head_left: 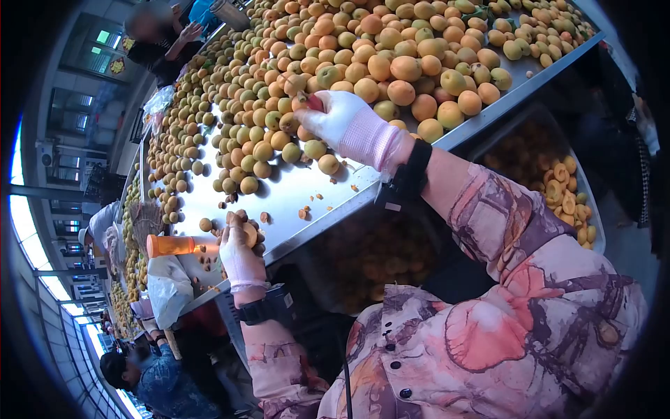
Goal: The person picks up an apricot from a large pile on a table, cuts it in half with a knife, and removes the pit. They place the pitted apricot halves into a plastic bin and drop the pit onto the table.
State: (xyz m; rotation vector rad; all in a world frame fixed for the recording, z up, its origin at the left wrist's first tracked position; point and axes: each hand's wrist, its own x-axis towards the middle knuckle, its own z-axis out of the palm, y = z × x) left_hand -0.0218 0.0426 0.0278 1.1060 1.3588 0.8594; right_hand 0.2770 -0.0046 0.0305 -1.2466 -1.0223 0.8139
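Note:
My right hand (340, 124), in a white and pink glove, reaches over the pile of apricots (363, 52). Its fingers are pinched round a small reddish-brown item at the pile's edge, too small to name surely. My left hand (242, 251), gloved with bare fingertips, is curled round several small brown pits or fruit pieces and an orange apricot half, near the front edge of the metal table (286, 202). Small orange scraps lie on the metal between my hands.
An orange cup (170, 245) lies on its side left of my left hand, above a white plastic bag (169, 286). A bin (593, 209) of halved apricots stands right, below the table edge. Other people are across the table (164, 42) and at lower left (157, 384).

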